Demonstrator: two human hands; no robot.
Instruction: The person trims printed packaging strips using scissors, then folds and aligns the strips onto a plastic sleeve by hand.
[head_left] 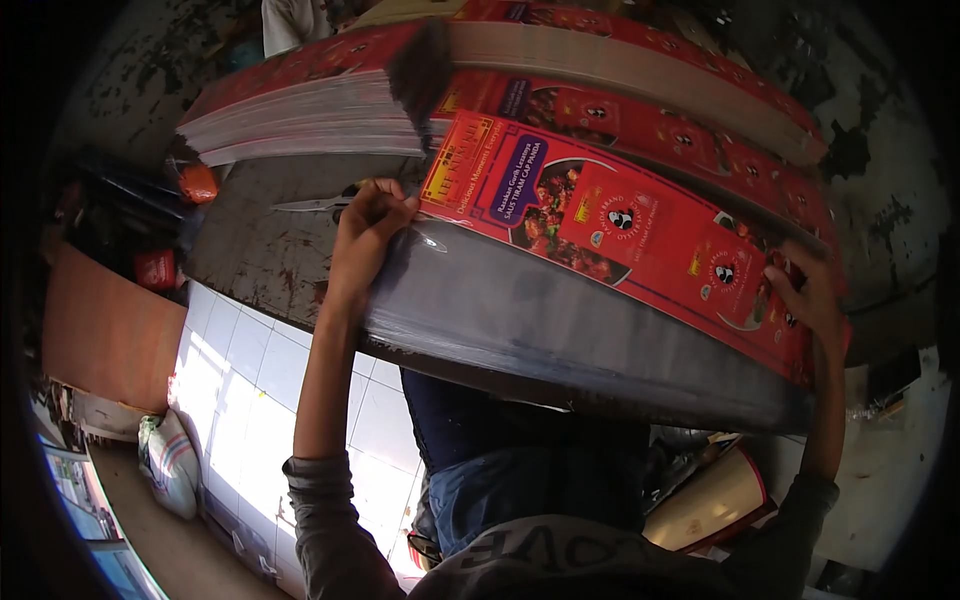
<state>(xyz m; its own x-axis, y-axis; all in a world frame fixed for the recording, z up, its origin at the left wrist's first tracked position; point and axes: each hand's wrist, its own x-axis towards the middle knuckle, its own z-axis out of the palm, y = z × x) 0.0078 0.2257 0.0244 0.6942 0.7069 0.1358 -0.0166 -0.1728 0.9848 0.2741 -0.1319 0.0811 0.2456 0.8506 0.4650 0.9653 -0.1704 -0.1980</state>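
Note:
A long red printed sheet (pixel 620 215) lies slanted over a stack of clear plastic sleeves (pixel 540 300). My left hand (pixel 375 215) pinches the sheet's left end near its yellow logo. At the right end, my right hand (pixel 808 290) holds the sheet with the thumb on top; its other fingers are partly hidden. Behind the sheet is another pile of red printed sheets (pixel 680 135). Scissors (pixel 315 205) lie on the dark worn table (pixel 260 240), just left of my left hand.
Thick stacks of red printed sheets stand at the back left (pixel 300 110) and back right (pixel 640 65). An orange object (pixel 198 183) sits by the table's left edge. White floor tiles (pixel 250 370), a brown board (pixel 110 325) and a white sack (pixel 168 465) are lower left.

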